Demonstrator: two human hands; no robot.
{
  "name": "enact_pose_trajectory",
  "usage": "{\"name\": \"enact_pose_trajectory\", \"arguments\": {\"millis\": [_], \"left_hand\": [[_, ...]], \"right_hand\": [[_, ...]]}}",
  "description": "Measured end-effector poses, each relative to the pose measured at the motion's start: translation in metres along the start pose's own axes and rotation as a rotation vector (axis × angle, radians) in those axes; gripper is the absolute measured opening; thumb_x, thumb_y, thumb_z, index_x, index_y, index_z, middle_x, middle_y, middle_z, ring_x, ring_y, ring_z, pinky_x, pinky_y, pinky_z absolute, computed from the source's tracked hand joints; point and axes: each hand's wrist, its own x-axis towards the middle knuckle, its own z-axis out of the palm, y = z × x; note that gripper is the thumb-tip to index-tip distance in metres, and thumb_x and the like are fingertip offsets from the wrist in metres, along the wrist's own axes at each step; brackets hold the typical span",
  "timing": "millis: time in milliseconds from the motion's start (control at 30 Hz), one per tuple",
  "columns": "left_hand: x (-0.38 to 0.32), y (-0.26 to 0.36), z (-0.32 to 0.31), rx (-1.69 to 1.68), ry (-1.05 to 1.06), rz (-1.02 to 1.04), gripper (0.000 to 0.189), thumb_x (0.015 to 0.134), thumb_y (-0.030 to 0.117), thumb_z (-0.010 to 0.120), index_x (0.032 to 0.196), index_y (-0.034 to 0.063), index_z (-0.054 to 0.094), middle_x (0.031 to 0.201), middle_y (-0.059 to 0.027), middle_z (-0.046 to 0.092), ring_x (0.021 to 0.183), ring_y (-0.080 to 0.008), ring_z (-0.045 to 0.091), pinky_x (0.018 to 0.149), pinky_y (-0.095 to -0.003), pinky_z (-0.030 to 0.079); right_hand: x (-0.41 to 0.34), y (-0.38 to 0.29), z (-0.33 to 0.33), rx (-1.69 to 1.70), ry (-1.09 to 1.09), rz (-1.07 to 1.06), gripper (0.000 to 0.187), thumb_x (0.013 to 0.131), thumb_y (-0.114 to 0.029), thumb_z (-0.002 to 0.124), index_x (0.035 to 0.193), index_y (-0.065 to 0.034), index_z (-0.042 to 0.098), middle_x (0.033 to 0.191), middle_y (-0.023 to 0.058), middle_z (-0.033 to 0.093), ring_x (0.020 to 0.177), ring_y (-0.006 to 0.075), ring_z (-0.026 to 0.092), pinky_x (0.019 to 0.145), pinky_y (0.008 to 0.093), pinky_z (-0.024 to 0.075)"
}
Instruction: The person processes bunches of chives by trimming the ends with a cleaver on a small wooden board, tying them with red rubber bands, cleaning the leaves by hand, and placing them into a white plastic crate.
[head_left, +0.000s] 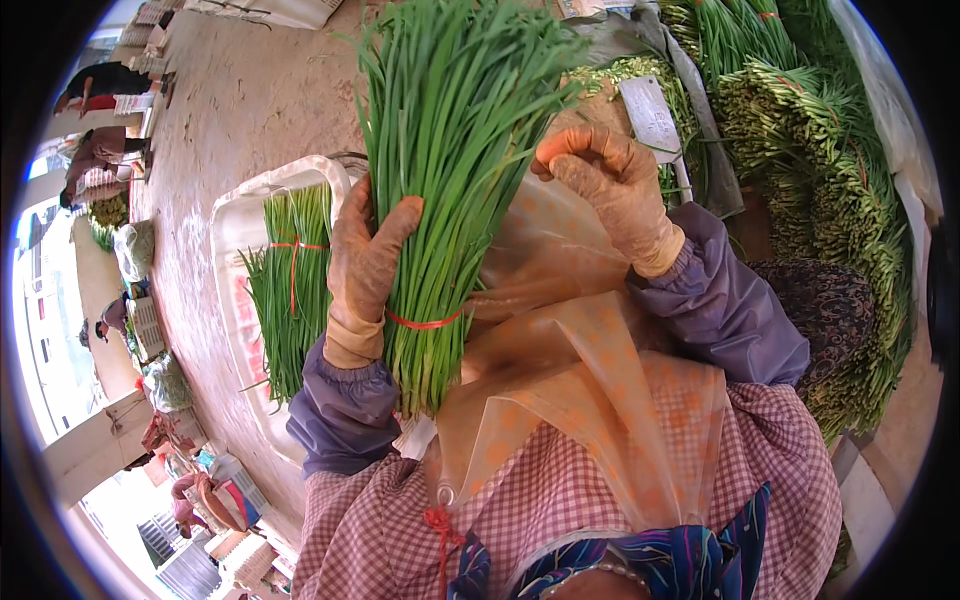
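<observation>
My gloved left hand (367, 259) grips a large bundle of green garlic chives (442, 150) from its left side, thumb across the front. A red band (425, 322) ties the bundle near its pale cut stems, which point toward me; the leaf tips fan out away from me. My gloved right hand (611, 191) is raised to the right of the leaves, its fingers curled in toward the thumb. Nothing is plainly visible in it, and the inside of the fingers is hidden. A translucent plastic apron (570, 360) with orange spots covers my lap.
To the left stands a white plastic crate (225, 225) holding banded chives (300, 255). Stacked chive bundles (817, 172) line the right side. A metal plate (651, 112) rises ahead of my right hand. Several people work along the far left, beside a wet concrete floor (195, 180).
</observation>
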Motion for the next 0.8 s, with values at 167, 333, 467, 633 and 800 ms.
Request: {"name": "enact_pose_trajectory", "arguments": {"millis": [167, 333, 467, 633, 800], "left_hand": [[0.005, -0.003, -0.001, -0.087, -0.009, 0.024, 0.040, 0.091, 0.010, 0.060, 0.127, -0.0044, 0.050, 0.110, -0.0100, 0.064, 0.094, -0.0142, 0.061, 0.085, -0.0268, 0.049], [0.005, -0.002, -0.002, -0.022, -0.013, 0.054, 0.037, 0.092, 0.018, 0.060, 0.122, -0.0024, 0.055, 0.106, -0.0077, 0.064, 0.090, -0.0138, 0.060, 0.082, -0.0271, 0.048], [0.000, 0.000, 0.009, 0.015, -0.006, 0.078, 0.055, 0.086, 0.024, 0.070, 0.131, 0.0003, 0.049, 0.113, -0.0103, 0.062, 0.098, -0.0165, 0.059, 0.088, -0.0296, 0.047], [-0.010, 0.006, 0.009, 0.270, 0.037, 0.131, 0.073, 0.075, 0.016, 0.079, 0.137, 0.0012, 0.042, 0.116, -0.0097, 0.061, 0.102, -0.0197, 0.060, 0.092, -0.0311, 0.047], [-0.010, 0.002, 0.006, -0.214, -0.028, 0.009, 0.069, 0.076, 0.008, 0.075, 0.135, -0.0005, 0.042, 0.116, -0.0117, 0.061, 0.099, -0.0205, 0.062, 0.088, -0.0332, 0.051]], "right_hand": [[-0.010, -0.003, 0.010, -0.241, -0.050, -0.045, 0.012, 0.088, -0.010, 0.066, 0.095, -0.0013, 0.068, 0.088, 0.0037, 0.068, 0.083, 0.0099, 0.062, 0.076, 0.0228, 0.0480], [0.010, 0.008, 0.026, -0.730, -0.103, -0.513, 0.015, 0.085, -0.012, 0.069, 0.099, -0.0053, 0.068, 0.086, 0.0057, 0.065, 0.081, 0.0191, 0.063, 0.073, 0.0289, 0.0499], [0.047, -0.009, 0.049, -1.063, -0.329, -0.488, 0.020, 0.076, -0.022, 0.074, 0.089, -0.0085, 0.066, 0.080, 0.0076, 0.062, 0.077, 0.0282, 0.062, 0.067, 0.0382, 0.0498], [0.057, 0.001, 0.047, -0.809, -0.309, -0.612, 0.016, 0.089, -0.024, 0.064, 0.091, -0.0077, 0.067, 0.075, 0.0068, 0.062, 0.074, 0.0234, 0.063, 0.068, 0.0356, 0.0497], [0.030, -0.008, 0.014, -0.549, 0.019, -0.412, 0.009, 0.087, -0.009, 0.069, 0.094, -0.0042, 0.067, 0.089, 0.0065, 0.068, 0.081, 0.0177, 0.064, 0.073, 0.0280, 0.0495]]}}
